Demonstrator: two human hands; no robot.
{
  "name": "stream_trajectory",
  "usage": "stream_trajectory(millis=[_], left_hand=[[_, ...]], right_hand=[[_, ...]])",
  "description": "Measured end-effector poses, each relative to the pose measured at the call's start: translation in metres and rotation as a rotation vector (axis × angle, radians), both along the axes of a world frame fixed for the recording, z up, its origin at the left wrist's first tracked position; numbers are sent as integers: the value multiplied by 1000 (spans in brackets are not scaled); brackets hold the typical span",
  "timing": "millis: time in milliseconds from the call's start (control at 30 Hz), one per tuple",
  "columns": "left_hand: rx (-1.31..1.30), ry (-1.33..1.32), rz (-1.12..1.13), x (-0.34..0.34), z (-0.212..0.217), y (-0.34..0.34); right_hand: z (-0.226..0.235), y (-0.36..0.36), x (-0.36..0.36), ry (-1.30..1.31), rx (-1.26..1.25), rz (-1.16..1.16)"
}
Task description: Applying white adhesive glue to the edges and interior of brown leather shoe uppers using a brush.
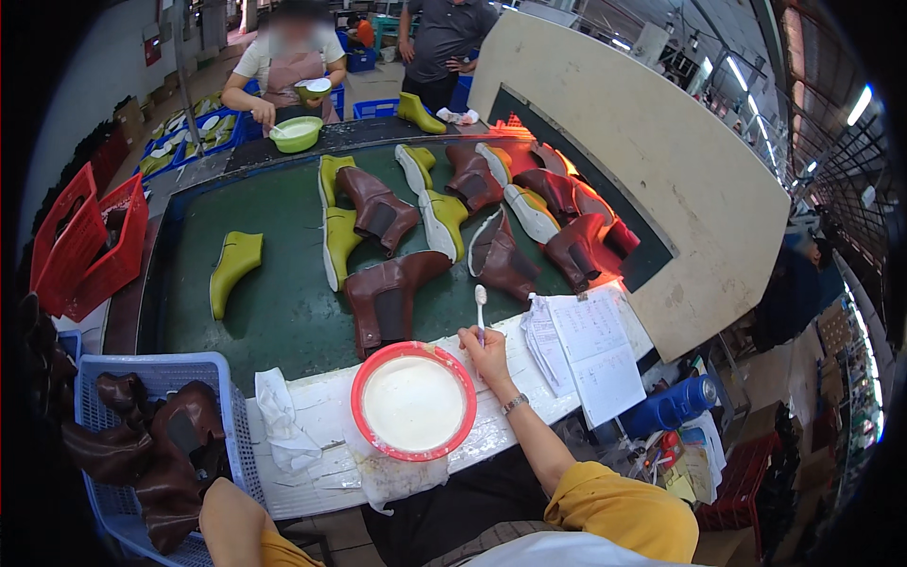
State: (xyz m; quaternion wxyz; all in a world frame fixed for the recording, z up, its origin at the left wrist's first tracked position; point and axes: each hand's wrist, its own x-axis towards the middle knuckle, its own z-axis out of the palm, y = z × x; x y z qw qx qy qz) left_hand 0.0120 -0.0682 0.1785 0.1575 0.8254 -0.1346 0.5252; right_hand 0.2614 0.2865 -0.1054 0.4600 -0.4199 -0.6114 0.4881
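My right hand (487, 356) grips a toothbrush (481, 300) by its handle, with the white-coated head pointing up and away. Just left of that hand, a red bowl (360, 378) of thick white liquid stands on the white ledge. My left forearm (231, 524) reaches over the near edge of a blue basket (227, 383) holding brown leather boot uppers (165, 472); the left hand itself does not show. Beyond the ledge, brown ankle-boot uppers (378, 203) and yellow-green shoe bottoms (444, 213) with pale undersides lie on a green belt (274, 331). One yellow-green piece (236, 265) lies apart at left.
Papers with handwriting (590, 350) lie right of my hand, near a blue bottle (671, 404). A crumpled white cloth (283, 420) is left of the bowl. Red crates (104, 236) stand at far left. A beige heater hood (605, 113) glows orange underneath. Opposite, a co-worker (288, 71) holds a brush over a green bowl (296, 137).
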Motion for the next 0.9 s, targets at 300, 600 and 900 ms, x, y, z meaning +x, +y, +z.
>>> stream_trajectory(millis=[300, 600, 900], left_hand=[[-75, 0, 155, 2, 1, -20], [-190, 10, 170, 0, 7, -26], [-240, 52, 130, -6, 17, -4]], right_hand=[[-1, -4, 2, 8, -3, -43], [0, -3, 1, 6, -7, -54], [5, -6, 1, 4, -23, -52]])
